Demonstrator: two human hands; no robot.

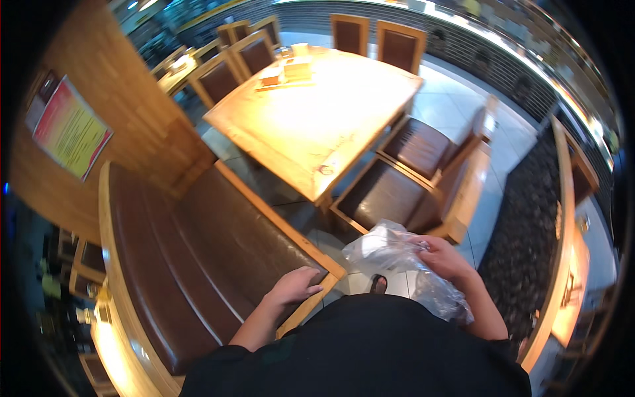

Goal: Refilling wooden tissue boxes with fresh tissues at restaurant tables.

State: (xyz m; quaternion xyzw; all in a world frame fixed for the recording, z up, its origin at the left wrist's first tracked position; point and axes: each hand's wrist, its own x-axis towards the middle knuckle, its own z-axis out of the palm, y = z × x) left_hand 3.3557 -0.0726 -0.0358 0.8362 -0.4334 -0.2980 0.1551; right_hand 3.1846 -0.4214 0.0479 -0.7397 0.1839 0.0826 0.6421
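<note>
A crumpled clear plastic bag [382, 248] hangs from my right hand [443, 257], which is closed around its gathered top. Part of the bag trails down along my forearm. The bag's contents, if any, cannot be made out. My left hand [297, 285] holds nothing and hovers over the near end of a brown padded bench [248, 228], by its wooden front edge; whether it touches the bench is unclear. Ahead stands a wooden table [317, 124], brightly lit from above. On its far left part sits a wooden condiment caddy [297, 69].
Two brown padded chairs [392, 191] line the table's right side, the nearer beside the bag. A wood-clad pillar [144, 114] with a printed notice [73, 128] rises at left. Right lies a low divider bed of dark stones [521, 223]. A brick-fronted counter [476, 59] runs behind.
</note>
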